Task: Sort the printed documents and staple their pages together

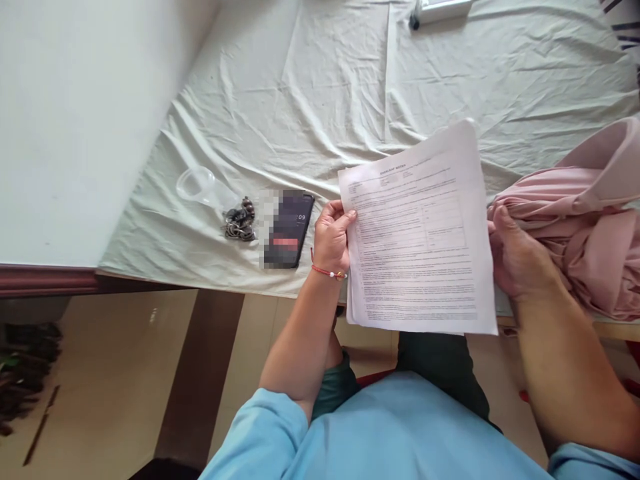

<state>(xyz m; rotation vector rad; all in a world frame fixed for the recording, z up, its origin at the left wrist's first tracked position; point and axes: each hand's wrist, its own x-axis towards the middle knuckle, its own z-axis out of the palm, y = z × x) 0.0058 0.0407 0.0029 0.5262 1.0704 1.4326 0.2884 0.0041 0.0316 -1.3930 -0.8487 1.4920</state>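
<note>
A stack of printed papers [410,247] is held up, tilted, over the table's near edge, its top sheet covered in small text and a ruled box. My left hand [333,240] grips the stack's left edge, thumb on the front and fingers partly behind. At the right edge, my right hand [523,257] rests against the sheets with its thumb stretched up and off the page. Its other fingers are partly hidden by the paper. Left of my left hand lies a dark phone [293,230] with its screen lit and partly blurred out.
A pale wrinkled cloth [280,120] covers the table. Near the phone lie a clear plastic cup [200,187] and a bunch of keys [241,221]. Pink fabric [590,227] is heaped at the right. A light-coloured box-like object [443,10] stands at the far edge of view.
</note>
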